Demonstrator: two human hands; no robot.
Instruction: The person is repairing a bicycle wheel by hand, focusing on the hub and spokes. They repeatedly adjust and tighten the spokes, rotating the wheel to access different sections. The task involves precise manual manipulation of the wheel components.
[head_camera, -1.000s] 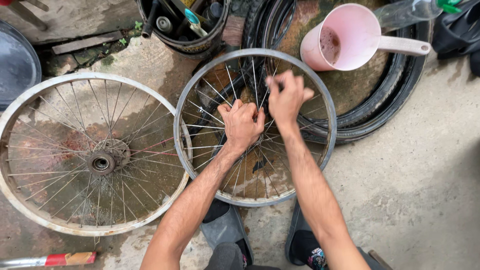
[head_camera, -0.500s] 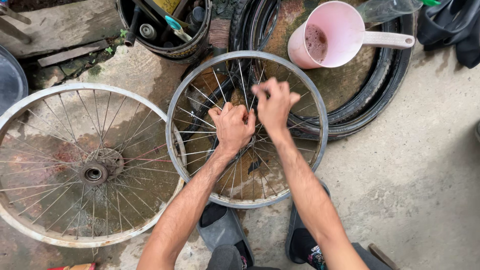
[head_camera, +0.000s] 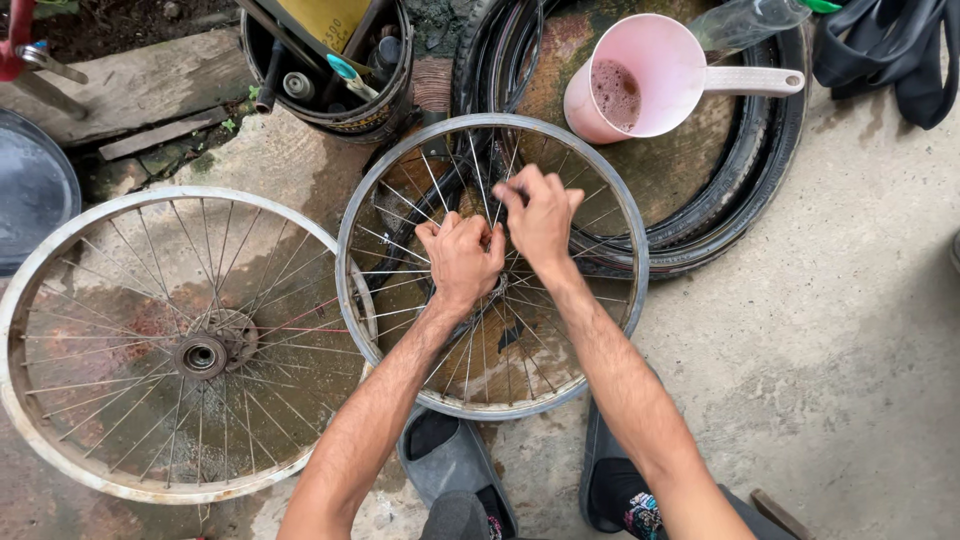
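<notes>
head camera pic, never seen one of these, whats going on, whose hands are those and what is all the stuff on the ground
The camera sits on a person's head and looks straight down, so the two bare arms coming up from the bottom edge are that person's own. Both hands work at the middle of a spoked bicycle wheel held in front of them: the left hand is closed in a fist around the spokes, and the right hand pinches among the spokes just beside it. What exactly the fingers grip is too small to tell.

On the ground to the left lies a second, larger wheel with its hub showing. Behind are black tyres, a pink jug with some liquid in it, and a dark bucket of tools. The person's grey sandals show below.
</notes>
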